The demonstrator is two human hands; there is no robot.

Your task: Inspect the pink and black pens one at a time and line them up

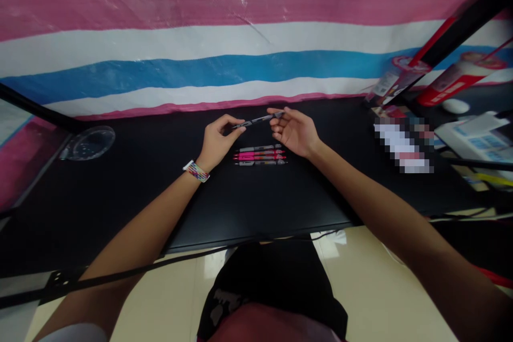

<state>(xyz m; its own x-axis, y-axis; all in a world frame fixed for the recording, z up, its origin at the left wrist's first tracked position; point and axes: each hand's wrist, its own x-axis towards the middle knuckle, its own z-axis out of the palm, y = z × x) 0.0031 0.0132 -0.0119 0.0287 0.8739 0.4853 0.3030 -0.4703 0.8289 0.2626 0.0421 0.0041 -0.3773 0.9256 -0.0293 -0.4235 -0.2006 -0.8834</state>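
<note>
A dark pen (258,120) is held up between my two hands, above the black table. My left hand (220,139) pinches its left end between thumb and fingers. At its right end, my right hand (295,131) grips the tip with thumb and index finger, the other fingers loosely curled. Just below the hands, several pens lie side by side on the table: a grey and black one (259,148), pink ones (258,156) and another dark one (260,163). A woven multicoloured band is around my left wrist.
On the left of the black table (248,203) lies a clear plastic lid (91,143). Cups with red straws (401,77), a white mouse (456,106) and papers (481,139) stand or lie at the right. A striped sheet hangs behind.
</note>
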